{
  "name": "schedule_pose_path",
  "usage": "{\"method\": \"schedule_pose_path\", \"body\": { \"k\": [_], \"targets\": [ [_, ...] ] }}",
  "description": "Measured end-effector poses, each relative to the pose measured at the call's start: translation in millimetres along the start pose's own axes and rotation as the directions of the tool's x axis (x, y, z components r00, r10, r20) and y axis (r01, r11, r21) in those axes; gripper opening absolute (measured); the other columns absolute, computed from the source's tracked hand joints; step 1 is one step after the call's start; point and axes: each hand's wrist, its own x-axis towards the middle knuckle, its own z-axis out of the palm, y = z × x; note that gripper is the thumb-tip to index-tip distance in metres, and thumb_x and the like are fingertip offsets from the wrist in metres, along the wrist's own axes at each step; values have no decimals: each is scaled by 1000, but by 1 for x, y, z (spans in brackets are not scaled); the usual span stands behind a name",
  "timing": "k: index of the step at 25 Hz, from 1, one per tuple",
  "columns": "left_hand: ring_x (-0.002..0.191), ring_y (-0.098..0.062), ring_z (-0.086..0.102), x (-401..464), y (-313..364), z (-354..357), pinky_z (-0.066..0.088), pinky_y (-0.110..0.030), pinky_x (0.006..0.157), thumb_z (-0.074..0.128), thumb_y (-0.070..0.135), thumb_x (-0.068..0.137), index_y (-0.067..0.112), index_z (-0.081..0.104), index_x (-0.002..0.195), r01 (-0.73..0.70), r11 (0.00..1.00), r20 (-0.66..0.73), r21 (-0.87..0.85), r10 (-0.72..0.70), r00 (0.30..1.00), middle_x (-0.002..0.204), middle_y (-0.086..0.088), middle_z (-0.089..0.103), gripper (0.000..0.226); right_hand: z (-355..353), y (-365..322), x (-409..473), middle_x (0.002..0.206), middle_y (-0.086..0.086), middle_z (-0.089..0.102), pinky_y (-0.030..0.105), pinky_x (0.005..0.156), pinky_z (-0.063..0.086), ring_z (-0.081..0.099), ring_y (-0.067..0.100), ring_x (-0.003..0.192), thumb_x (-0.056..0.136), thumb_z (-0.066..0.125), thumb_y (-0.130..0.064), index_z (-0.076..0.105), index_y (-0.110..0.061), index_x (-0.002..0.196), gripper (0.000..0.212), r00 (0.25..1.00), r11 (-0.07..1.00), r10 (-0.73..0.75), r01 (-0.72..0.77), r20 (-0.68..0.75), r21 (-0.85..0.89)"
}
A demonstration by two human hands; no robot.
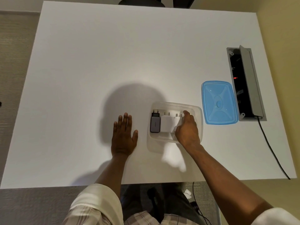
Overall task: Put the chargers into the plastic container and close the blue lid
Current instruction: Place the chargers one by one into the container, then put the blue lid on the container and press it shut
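Note:
A clear plastic container [164, 106] sits on the white table near the front edge. Inside it lie a grey-black charger [155, 124] at the left and a white charger [166, 124] beside it. A second white charger [177, 121] lies right of that, with my right hand [187, 129] inside the container and its fingers closed around it. My left hand [123, 137] rests flat on the table left of the container, fingers spread and holding nothing. The blue lid [219, 102] lies on the table right of the container, apart from it.
A grey cable box [246, 83] is set into the table at the right, its flap raised. A black cable [272, 150] runs from it over the front right edge. A dark chair [141, 1] stands beyond the far edge.

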Motion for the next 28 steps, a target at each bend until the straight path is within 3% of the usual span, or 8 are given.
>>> {"method": "schedule_pose_path", "body": {
  "k": [10, 12, 14, 17, 19, 22, 24, 28],
  "targets": [
    [155, -22, -4, 3, 12, -23, 5, -41, 127, 37, 37, 100, 13, 7, 158, 77, 997, 170, -9, -74, 983, 167, -5, -5, 69, -8, -4, -7, 134, 18, 53, 44, 100, 44, 52, 37, 115, 90, 51, 1, 41, -5, 143, 54, 975, 980, -185, 174, -123, -93],
    [155, -25, 5, 5, 18, -36, 10, -40, 127, 41, 35, 100, 11, 21, 155, 102, 995, 133, 6, -102, 986, 168, -8, 4, 64, -18, -6, -9, 137, 14, 53, 41, 103, 44, 51, 33, 120, 91, 53, -4, 42, -10, 142, 52, 970, 981, -194, 189, -147, -49],
    [150, -29, 26, 12, 26, -54, 27, -42, 122, 49, 29, 97, 10, 42, 146, 115, 993, 48, -10, -114, 992, 162, -12, 26, 53, -29, -8, -10, 136, 11, 55, 38, 102, 44, 52, 30, 120, 90, 54, -5, 44, -15, 138, 50, 956, 972, -232, 235, -183, -5],
    [115, -31, 57, 29, 46, -82, 52, -42, 92, 49, 21, 94, 14, 63, 115, 101, 990, -61, -96, -107, 992, 123, -8, 62, 26, -49, -6, -9, 132, 7, 57, 32, 98, 44, 55, 24, 115, 91, 53, -7, 45, -19, 135, 46, 933, 959, -262, 279, -248, 39],
    [92, -26, 61, 44, 63, -98, 53, -39, 76, 39, 21, 95, 17, 63, 94, 91, 984, -59, -156, -101, 993, 98, -3, 65, 24, -63, -4, -7, 131, 3, 57, 32, 98, 45, 55, 20, 114, 92, 51, -12, 44, -23, 133, 43, 932, 962, -230, 262, -280, 83],
    [81, -18, 62, 64, 96, -116, 50, -31, 70, 39, 24, 96, 21, 65, 98, 61, 949, -54, -309, -82, 995, 90, 5, 70, 27, -87, 10, -3, 128, -1, 57, 34, 98, 46, 53, 14, 112, 92, 49, -15, 44, -26, 132, 41, 931, 961, -187, 240, -313, 140],
    [81, -16, 64, 76, 120, -122, 45, -26, 69, 43, 24, 98, 23, 68, 104, 14, 928, -64, -373, -41, 997, 91, 6, 72, 26, -103, 28, -1, 124, -1, 58, 33, 97, 46, 54, 15, 110, 93, 50, -13, 46, -23, 130, 39, 927, 961, -158, 224, -339, 163],
    [98, -15, 64, 99, 166, -118, 43, -21, 83, 46, 19, 99, 18, 70, 105, -69, 913, -60, -402, 49, 997, 107, 2, 72, 24, -133, 65, 3, 116, 3, 59, 34, 90, 48, 57, 25, 107, 92, 45, -7, 53, -16, 126, 36, 932, 976, -66, 135, -355, 171]
  ]
}}
